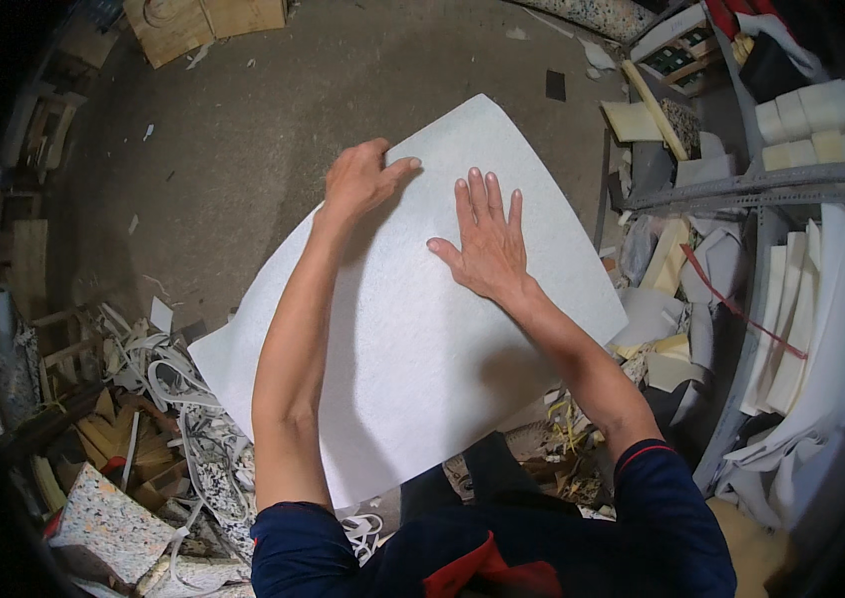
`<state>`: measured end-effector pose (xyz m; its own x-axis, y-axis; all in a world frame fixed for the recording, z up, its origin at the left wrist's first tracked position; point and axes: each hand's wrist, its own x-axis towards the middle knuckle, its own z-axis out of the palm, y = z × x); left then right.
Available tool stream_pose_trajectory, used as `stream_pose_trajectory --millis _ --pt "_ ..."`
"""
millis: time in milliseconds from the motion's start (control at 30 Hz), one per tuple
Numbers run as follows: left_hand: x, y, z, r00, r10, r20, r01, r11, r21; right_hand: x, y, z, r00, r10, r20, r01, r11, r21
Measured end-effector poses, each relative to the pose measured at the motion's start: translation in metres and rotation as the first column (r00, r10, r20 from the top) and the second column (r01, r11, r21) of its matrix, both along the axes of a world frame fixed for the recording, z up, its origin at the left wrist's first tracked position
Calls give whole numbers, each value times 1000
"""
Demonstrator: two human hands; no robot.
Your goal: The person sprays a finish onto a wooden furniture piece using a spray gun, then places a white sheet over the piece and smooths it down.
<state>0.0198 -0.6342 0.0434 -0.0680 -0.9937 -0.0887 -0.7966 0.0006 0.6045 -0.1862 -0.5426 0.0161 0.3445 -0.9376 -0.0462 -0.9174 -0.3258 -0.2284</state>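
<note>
A large white sheet of felt-like or foam-like material [422, 339] spreads out in front of my body, its far corner pointing away from me. At its far left edge, my left hand [362, 181] grips the sheet, thumb on top and fingers curled over the rim, partly hidden. My right hand [489, 234] lies flat on the sheet's upper surface, palm down with fingers spread. The sheet's near edge reaches almost to my waist, and shadows of my arms fall across it. What supports the sheet from below is hidden.
Foam offcuts and strips [198, 439] lie heaped at the lower left, with a speckled foam block [115, 523]. On the right stands a metal rack [761, 189] with white foam blocks [811, 120] and hanging white sheets [831, 329]. Cardboard boxes [203, 25] stand at the far left.
</note>
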Motion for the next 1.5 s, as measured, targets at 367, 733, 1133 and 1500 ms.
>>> stream_pose_trajectory --millis 367,733,1133,1500 --pt "-31 1 18 999 -2 -39 -8 966 -260 -3 -14 1 999 42 23 -40 997 -71" --pt "-42 8 39 999 45 -6 -45 950 -310 -7 -14 -7 994 54 94 -43 992 -117" --pt "-15 -17 -21 991 133 17 -132 989 -69 -7 -29 1 987 150 51 -148 988 -40" --pt "16 -1 -33 987 150 -58 -144 986 87 -24 -120 -19 976 -218 -20 207 950 -236"
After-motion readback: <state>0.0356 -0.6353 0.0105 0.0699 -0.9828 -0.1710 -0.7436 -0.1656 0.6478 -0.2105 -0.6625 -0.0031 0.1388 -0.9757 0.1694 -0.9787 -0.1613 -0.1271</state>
